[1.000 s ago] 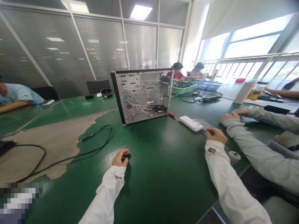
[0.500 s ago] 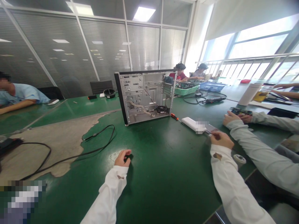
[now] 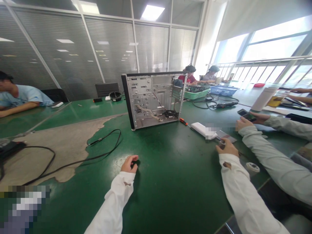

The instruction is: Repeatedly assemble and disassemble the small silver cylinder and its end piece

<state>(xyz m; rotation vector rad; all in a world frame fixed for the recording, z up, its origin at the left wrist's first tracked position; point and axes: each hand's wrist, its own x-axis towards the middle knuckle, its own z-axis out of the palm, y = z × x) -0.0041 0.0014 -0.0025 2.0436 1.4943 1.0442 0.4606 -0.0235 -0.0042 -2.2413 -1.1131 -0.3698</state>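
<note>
My left hand (image 3: 130, 163) rests on the green table with nothing in it, its fingers loosely curved and the thumb apart. At the right, my right hand (image 3: 227, 148) has its thumb and fingers around a small round greyish object (image 3: 222, 143), whose kind I cannot make out. Just beyond that hand lie a white box-like object (image 3: 201, 129), partly blurred, and a flat clear packet (image 3: 227, 135). An orange-handled screwdriver (image 3: 183, 122) lies between the white object and an open computer case (image 3: 156, 100). The case stands upright, its cables and a black fan showing inside.
A co-worker's hands (image 3: 244, 124) hold a dark flat device close by my right arm. A white roll (image 3: 253, 167) lies between our sleeves. Black cable (image 3: 107, 152) crosses the left side over worn tabletop. Green (image 3: 197, 93) and blue baskets (image 3: 224, 90) stand behind the case.
My right hand has shifted slightly left and come off a thin dark item by the white object; its fingers are now around the small round object. My left hand stays put.
</note>
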